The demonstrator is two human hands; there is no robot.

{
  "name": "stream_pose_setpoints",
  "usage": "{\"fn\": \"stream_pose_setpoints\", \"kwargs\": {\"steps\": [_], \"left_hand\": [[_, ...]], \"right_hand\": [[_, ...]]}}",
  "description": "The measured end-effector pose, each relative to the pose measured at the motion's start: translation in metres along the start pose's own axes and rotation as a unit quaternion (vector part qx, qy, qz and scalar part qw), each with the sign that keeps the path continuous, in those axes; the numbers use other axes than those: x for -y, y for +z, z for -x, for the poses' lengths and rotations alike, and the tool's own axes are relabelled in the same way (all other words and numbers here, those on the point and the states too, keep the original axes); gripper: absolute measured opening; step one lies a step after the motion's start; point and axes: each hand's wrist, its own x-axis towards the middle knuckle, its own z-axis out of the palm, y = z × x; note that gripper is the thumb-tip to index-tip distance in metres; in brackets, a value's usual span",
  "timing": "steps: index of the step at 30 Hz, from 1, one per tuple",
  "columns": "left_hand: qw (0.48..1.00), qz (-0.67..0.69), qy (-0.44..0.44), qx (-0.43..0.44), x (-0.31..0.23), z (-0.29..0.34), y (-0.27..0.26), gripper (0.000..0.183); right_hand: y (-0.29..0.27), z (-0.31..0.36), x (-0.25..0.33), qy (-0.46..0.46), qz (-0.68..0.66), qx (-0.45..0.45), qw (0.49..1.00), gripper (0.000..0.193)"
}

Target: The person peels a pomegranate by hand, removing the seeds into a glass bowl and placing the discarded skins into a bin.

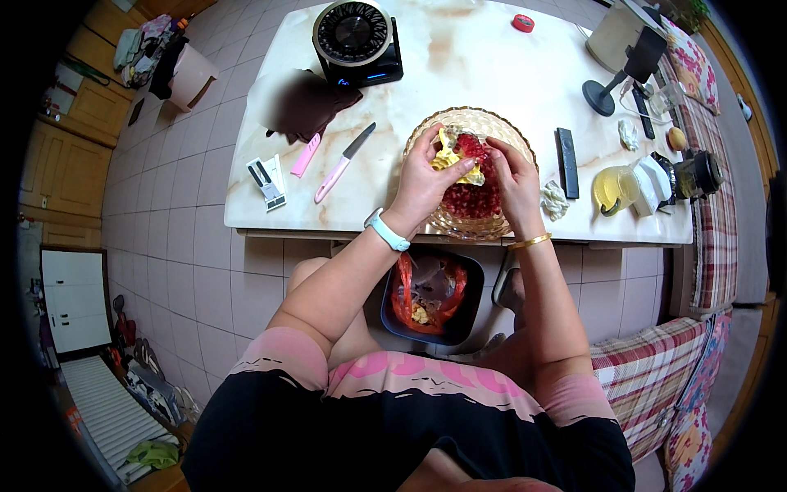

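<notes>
1. Table (410, 98): marbled white, on a tiled floor (180, 221); plaid sofa (711, 246) along its right edge.
2. Fan (354, 37) stands by the far edge, knife (344, 164) near the front-left corner.
3. Bowl (518, 134) with red seeds (471, 201) sits at the front edge's middle.
4. Left hand (425, 176) grasps the pomegranate (467, 152) over it; right hand (516, 174) bends its fingers at the fruit's right side, grip unclear.
5. Bin (469, 316), red-bagged, stands below the front edge.

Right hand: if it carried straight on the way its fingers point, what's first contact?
The pomegranate piece held in the left hand. The right hand points up and left, right at that piece's edge; whether it's touching is hard to tell from this angle.
</notes>
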Motion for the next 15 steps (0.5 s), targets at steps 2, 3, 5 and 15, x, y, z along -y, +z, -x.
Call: {"fn": "stream_pose_setpoints", "kwargs": {"steps": [2, 3, 5, 15], "left_hand": [[1.0, -0.004, 0.017, 0.002, 0.002, -0.001, -0.001, 0.078], [1.0, -0.006, 0.026, 0.003, 0.003, -0.001, -0.001, 0.079], [1.0, -0.002, 0.022, 0.004, -0.001, 0.0, 0.0, 0.079], [1.0, -0.009, -0.003, 0.008, -0.003, 0.0, -0.001, 0.071]], "right_hand": [[-0.004, 0.001, 0.009, -0.034, 0.097, -0.015, 0.995, 0.024], [-0.005, 0.002, 0.014, -0.042, 0.096, -0.024, 0.994, 0.022], [-0.006, 0.002, 0.021, -0.058, 0.095, -0.042, 0.993, 0.019], [-0.001, 0.007, 0.042, -0.266, 0.195, -0.033, 0.943, 0.031]]}}
